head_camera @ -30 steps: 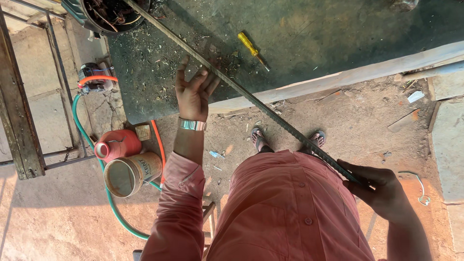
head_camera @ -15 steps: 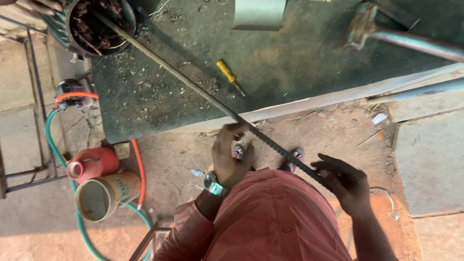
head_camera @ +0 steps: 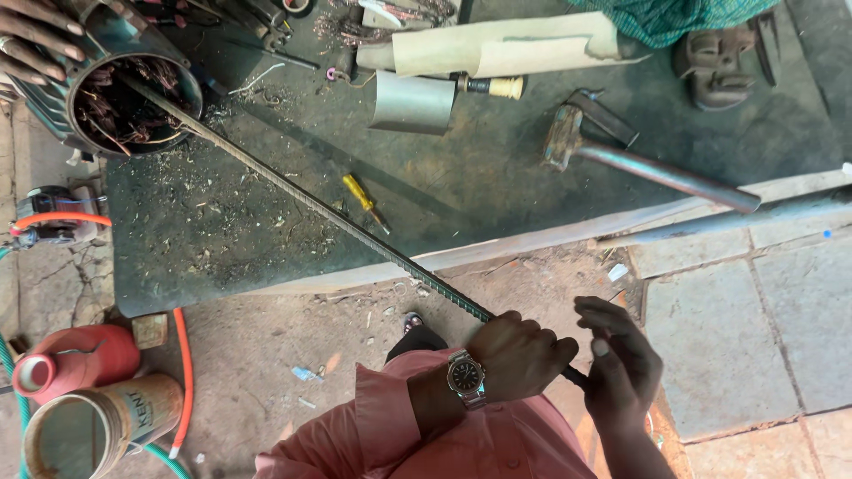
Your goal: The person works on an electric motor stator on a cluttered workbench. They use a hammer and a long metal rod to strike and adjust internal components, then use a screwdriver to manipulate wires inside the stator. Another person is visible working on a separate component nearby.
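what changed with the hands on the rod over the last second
The left hand slid from high on the ribbed steel rod down to grip it beside the right hand. The right hand kept its grip near the end; the rod's far tip stays in the motor housing.

Two hands of the person wearing the camera: left hand [head_camera: 519,355], right hand [head_camera: 621,364]. One other person's hand [head_camera: 35,40] at top left. One long ribbed steel bar [head_camera: 302,195]. One yellow-handled screwdriver [head_camera: 364,200]. One hammer [head_camera: 621,155]. One round metal housing [head_camera: 133,106] holding copper wire. One red container [head_camera: 75,359]. One open can [head_camera: 89,426]. One wristwatch [head_camera: 466,377].
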